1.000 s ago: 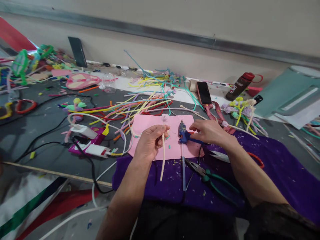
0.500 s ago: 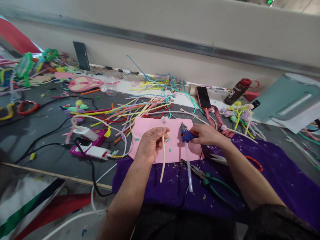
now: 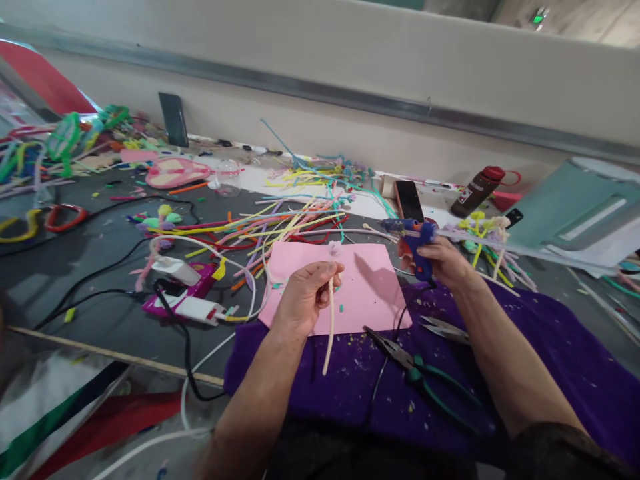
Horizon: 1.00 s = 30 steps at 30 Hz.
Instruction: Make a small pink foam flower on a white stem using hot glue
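Observation:
My left hand (image 3: pixel 309 293) pinches a cream pipe cleaner (image 3: pixel 330 340) whose tail hangs down toward me. A small pale lilac flower (image 3: pixel 335 248) shows just above those fingertips. In my right hand (image 3: pixel 440 261) is a blue hot glue gun (image 3: pixel 419 241), raised with its nozzle pointing left; a long clear glue stick (image 3: pixel 465 237) sticks out of its back to the right. Beneath my left hand lies a pink foam sheet (image 3: pixel 373 303) with small green scraps on it. Green-handled pliers (image 3: pixel 417 367) rest on the purple cloth (image 3: pixel 345 393), near scissors (image 3: pixel 445 329) partly covered by my right forearm.
Loose coloured pipe cleaners (image 3: pixel 280 220) spread behind the sheet. A purple power strip (image 3: pixel 193 290) with plugs and cables sits at left. Farther back are a phone (image 3: pixel 409 200), a brown bottle (image 3: pixel 477 191), a leaning dark phone (image 3: pixel 173 120) and a teal box (image 3: pixel 585 213).
My right hand has lifted the glue gun up and to the right and turned it from pointing away to pointing left. My left hand keeps its pinch on the pipe cleaner.

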Each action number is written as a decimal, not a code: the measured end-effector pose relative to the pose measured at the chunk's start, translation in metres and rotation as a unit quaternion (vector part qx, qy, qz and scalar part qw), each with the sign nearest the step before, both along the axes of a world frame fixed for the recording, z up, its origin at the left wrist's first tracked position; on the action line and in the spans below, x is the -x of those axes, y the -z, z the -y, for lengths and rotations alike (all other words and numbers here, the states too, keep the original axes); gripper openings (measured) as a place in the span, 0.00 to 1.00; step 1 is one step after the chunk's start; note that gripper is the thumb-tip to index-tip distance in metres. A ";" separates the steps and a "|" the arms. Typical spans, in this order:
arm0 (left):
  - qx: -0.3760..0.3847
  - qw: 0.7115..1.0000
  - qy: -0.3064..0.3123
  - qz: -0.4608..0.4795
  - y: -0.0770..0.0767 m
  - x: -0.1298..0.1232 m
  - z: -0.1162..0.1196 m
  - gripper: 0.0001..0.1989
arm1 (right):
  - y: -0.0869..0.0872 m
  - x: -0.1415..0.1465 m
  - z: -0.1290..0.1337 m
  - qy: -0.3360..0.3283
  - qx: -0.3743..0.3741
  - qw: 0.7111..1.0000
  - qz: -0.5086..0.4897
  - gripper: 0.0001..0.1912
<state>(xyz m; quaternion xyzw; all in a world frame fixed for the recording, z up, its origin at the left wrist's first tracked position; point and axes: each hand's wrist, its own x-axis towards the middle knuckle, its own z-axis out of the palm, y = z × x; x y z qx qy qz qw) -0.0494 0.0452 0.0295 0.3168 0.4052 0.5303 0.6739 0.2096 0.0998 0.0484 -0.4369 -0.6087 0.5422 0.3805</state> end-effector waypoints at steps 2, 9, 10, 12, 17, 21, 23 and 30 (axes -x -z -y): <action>-0.002 1.000 0.000 -0.004 0.000 0.000 0.001 0.12 | -0.010 0.007 0.012 -0.020 -0.022 0.999 -0.041 0.17; -0.001 1.000 0.006 0.000 -0.001 0.000 0.003 0.12 | -0.040 0.029 0.061 -0.083 -0.044 0.996 -0.006 0.23; -0.003 1.000 0.007 0.000 -0.001 0.000 0.003 0.12 | -0.041 0.030 0.065 -0.090 -0.053 0.994 0.007 0.23; -0.005 1.000 0.006 -0.002 -0.001 0.000 0.003 0.12 | -0.042 0.032 0.068 -0.093 -0.077 0.992 0.029 0.21; -0.016 1.000 0.003 -0.010 0.002 -0.002 0.003 0.12 | -0.033 0.032 0.065 -0.112 -0.092 0.988 0.044 0.21; -0.028 0.999 -0.013 -0.036 0.004 -0.003 0.003 0.12 | -0.028 0.030 0.059 -0.131 -0.100 0.985 0.056 0.23; -0.034 0.998 -0.013 -0.042 0.005 -0.003 0.003 0.12 | -0.028 0.031 0.059 -0.132 -0.105 0.983 0.068 0.24; -0.053 0.997 -0.014 -0.046 0.007 -0.002 0.003 0.13 | -0.023 0.030 0.061 -0.106 -0.123 0.982 0.100 0.26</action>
